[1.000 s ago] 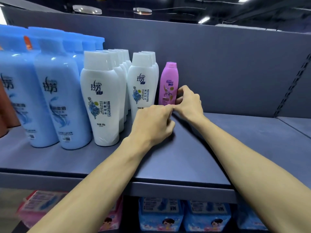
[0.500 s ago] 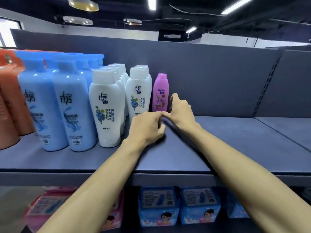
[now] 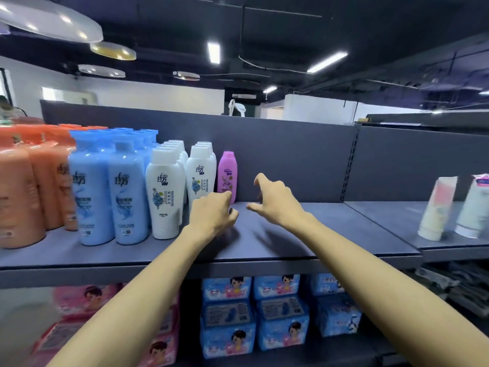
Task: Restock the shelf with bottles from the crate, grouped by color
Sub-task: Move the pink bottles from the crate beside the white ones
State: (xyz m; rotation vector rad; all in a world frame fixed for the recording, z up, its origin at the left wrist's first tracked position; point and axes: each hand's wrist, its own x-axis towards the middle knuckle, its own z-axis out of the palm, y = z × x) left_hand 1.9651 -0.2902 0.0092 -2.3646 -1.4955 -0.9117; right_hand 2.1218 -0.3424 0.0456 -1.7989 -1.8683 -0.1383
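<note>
A grey shelf (image 3: 304, 234) holds orange bottles (image 3: 23, 186), blue bottles (image 3: 105, 186), white bottles (image 3: 165, 192), then one pink bottle (image 3: 227, 172) upright at the back. The left hand (image 3: 211, 217), curled and empty, is at its base; the right hand (image 3: 276, 201) is spread and empty beside it. Placing looks done, so the next move is probably fetching another bottle from the unseen crate.

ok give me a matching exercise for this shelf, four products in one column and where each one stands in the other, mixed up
Things
1. orange bottles
2. blue bottles
3. pink bottle
4. tubes

Places
A. alone, just right of the white bottles
B. far right, apart from all the bottles
C. far left end
D. between the orange and the white bottles

Pairs: 1-C, 2-D, 3-A, 4-B
</note>
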